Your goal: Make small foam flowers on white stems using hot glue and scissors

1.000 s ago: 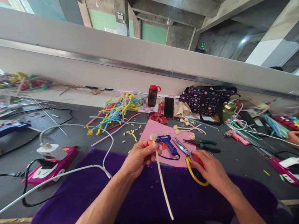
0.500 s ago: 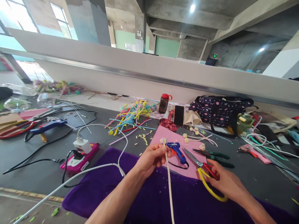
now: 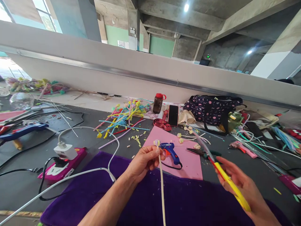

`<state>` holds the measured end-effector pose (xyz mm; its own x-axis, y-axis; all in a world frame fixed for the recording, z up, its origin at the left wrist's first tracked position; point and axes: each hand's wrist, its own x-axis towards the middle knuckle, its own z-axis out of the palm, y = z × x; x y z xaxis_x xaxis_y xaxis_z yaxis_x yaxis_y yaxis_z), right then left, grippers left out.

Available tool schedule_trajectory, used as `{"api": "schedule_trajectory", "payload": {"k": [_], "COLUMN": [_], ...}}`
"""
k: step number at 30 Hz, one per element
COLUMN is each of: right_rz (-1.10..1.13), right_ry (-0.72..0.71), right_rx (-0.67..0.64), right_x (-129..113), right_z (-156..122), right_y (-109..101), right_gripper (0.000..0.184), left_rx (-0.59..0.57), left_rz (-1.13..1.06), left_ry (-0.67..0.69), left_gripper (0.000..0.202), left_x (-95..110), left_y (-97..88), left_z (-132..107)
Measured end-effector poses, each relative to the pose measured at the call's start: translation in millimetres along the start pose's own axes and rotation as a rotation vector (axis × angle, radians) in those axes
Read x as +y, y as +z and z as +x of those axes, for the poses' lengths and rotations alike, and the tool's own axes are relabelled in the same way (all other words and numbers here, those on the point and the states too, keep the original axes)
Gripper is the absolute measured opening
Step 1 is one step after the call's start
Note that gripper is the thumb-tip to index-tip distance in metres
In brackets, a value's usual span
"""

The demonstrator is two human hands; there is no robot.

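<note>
My left hand (image 3: 148, 159) pinches a cream pipe cleaner flower (image 3: 162, 191) just below its small lilac-and-yellow head (image 3: 157, 143); the long stem hangs toward me. Held in my right hand (image 3: 242, 185) are scissors (image 3: 227, 177) with yellow and red handles, raised at the right, their blades blurred and pointing away to the upper left. Behind my left fingers a blue glue gun (image 3: 172, 153) lies on a pink sheet (image 3: 191, 168). Dark-handled pliers (image 3: 196, 152) rest on the sheet's right edge, partly behind the scissors.
A purple cloth (image 3: 89, 188) covers the near table edge. At left stands a magenta power strip (image 3: 78, 157) with white and black cables. Coloured pipe cleaners (image 3: 124, 117), a brown bottle (image 3: 158, 104), a phone (image 3: 173, 115) and a patterned bag (image 3: 204, 110) line the back.
My right hand has lifted the scissors off the pink sheet and turned them, moving right. The left hand still pinches the flower. The whole view has shifted to the right.
</note>
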<state>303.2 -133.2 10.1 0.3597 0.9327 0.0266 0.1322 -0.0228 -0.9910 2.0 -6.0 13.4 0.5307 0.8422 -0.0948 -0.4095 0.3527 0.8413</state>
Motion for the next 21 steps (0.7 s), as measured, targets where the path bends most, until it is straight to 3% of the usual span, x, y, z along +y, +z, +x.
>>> {"api": "schedule_trajectory", "payload": {"k": [2, 4, 9, 12, 15, 21], "right_rz": [0.1, 0.126, 0.16, 0.215, 0.122, -0.047], "right_ry": [-0.167, -0.256, -0.24, -0.297, -0.352, -0.257], "right_rx": [0.103, 0.125, -0.012, -0.172, -0.322, -0.454], "right_x": [-2, -3, -13, -32, -40, -11], "right_z": [-3, -2, 15, 28, 38, 42], "right_y": [13, 27, 64, 85, 106, 127], "right_gripper": [0.071, 0.074, 0.066, 0.06, 0.06, 0.052], "left_rx": [0.002, 0.003, -0.001, 0.007, 0.017, 0.041], "left_rz": [0.006, 0.01, 0.011, 0.008, 0.003, -0.027], "left_ry": [-0.003, -0.004, -0.006, 0.008, 0.018, 0.028], "left_gripper": [0.017, 0.017, 0.017, 0.018, 0.021, 0.023], "left_x": [0, -1, -2, -2, -3, -6], "left_y": [0.3, 0.3, 0.7, 1.7, 2.9, 3.9], "left_z": [0, 0, 1, 2, 1, 1]}}
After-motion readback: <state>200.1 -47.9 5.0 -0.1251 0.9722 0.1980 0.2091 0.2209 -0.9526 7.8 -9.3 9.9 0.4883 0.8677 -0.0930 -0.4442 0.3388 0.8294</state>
